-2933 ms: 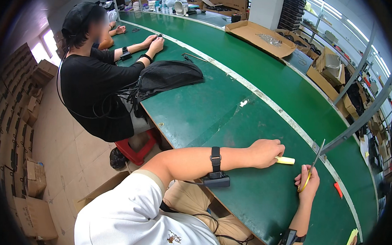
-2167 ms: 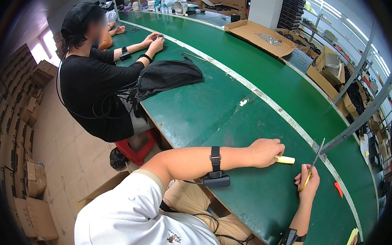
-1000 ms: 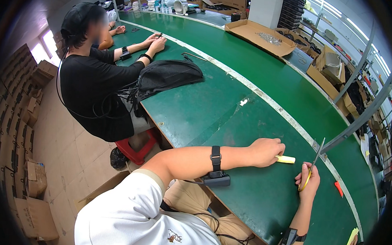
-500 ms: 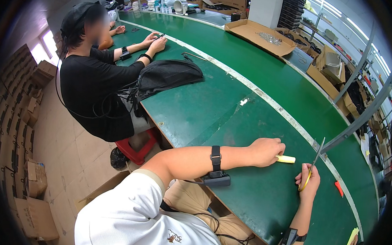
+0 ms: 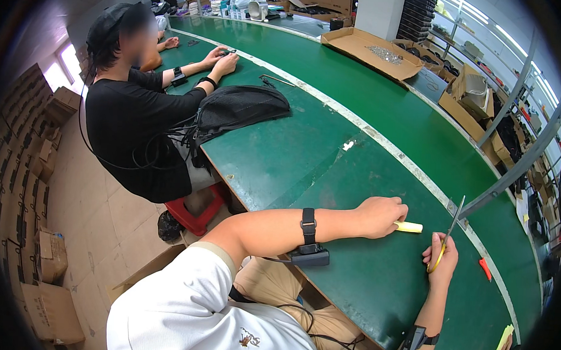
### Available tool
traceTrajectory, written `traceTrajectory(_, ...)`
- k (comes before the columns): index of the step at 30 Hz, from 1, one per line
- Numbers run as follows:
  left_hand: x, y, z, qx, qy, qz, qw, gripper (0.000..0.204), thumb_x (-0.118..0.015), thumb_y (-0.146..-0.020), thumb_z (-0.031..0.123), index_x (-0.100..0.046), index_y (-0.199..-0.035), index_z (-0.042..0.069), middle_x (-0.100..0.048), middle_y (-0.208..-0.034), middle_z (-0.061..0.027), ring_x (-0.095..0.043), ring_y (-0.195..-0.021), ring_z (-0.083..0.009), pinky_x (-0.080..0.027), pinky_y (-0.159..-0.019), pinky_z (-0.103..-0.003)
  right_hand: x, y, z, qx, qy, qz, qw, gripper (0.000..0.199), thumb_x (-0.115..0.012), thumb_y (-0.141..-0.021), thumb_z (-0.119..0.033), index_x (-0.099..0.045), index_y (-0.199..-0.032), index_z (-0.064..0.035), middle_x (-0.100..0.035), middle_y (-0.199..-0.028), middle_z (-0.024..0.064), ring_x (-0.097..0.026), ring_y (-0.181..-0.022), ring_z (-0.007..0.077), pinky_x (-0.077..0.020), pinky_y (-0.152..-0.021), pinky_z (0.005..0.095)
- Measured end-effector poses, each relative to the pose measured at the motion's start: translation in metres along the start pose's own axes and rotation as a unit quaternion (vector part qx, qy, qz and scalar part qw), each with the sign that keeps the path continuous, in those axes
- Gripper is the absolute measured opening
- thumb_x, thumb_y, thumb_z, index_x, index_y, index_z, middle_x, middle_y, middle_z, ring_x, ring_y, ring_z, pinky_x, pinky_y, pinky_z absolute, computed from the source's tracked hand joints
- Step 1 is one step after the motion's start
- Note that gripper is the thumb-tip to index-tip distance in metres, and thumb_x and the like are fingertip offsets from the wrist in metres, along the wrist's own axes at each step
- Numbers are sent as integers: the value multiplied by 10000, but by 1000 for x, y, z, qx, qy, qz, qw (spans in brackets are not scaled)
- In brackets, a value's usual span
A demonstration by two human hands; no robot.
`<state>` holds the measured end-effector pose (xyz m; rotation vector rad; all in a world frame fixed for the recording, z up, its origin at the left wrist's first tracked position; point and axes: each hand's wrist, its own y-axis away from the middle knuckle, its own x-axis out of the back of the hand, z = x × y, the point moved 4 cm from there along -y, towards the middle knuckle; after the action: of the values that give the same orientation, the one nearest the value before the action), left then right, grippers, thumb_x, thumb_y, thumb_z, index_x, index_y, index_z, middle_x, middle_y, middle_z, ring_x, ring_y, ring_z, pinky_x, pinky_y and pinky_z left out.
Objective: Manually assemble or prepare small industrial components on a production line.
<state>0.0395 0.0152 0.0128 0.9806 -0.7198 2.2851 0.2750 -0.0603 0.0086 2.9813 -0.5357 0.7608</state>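
Green matting covers the long curved work table (image 5: 306, 157), and it runs from the near edge up toward 12 o'clock, where cardboard trays (image 5: 372, 51) stand. On this table the left hand (image 5: 379, 215) rests as a closed fist on one small pale yellow piece (image 5: 409, 227), which sticks out at its 3 o'clock side; the grip seems to hold the piece flat and steady on the surface. At 4 o'clock from it, apart from the left, the right hand (image 5: 442, 263) is closed around one pair of scissors with yellow handles (image 5: 447, 235), the blades pointing up toward 12 o'clock, so they stay away from the fingers. One small red object (image 5: 484, 268) lies just beside, at 3 o'clock. Each forearm carries one black strap device, two in total. At 10 o'clock a co-worker in black (image 5: 138, 131) sits with both hands on the table, and one black bag (image 5: 242, 111) lies near.
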Motion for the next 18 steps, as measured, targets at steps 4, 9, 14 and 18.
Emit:
traceTrajectory(4,0,0,-1,1,-1,-2,1000,178,-727,-883,115,-653,-1037,64,-646,-1033,-140,-677,-961,-368,-551,-811,-487,-1,1,-2,-4,5,-1,1000,323,-657,-1050,-310,-668,-1088,11,-612,-652,36,-548,-515,84,-430,-484,235)
traceTrajectory(9,1,1,-2,-2,-8,4,1000,180,-728,-881,116,-654,-1036,63,-647,-1032,-135,-678,-957,-364,-552,-807,-484,-3,-1,-1,4,-2,-4,1000,320,-656,-1050,-311,-668,-1074,7,-612,-651,33,-547,-514,84,-426,-480,235)
traceTrajectory(14,-5,-2,-3,0,4,-1,1000,180,-728,-880,115,-654,-1036,66,-647,-1032,-133,-678,-959,-362,-551,-810,-485,1,-1,2,-10,9,-3,1000,311,-660,-1046,-303,-667,-1069,8,-608,-647,31,-549,-517,83,-432,-484,233)
traceTrajectory(18,-7,-5,5,-11,-2,4,1000,190,-725,-870,129,-660,-1043,84,-648,-1039,-132,-680,-973,-361,-555,-820,-486,9,1,8,4,-2,12,1000,257,-652,-1050,-262,-662,-1060,-6,-568,-601,11,-498,-466,73,-390,-446,229)
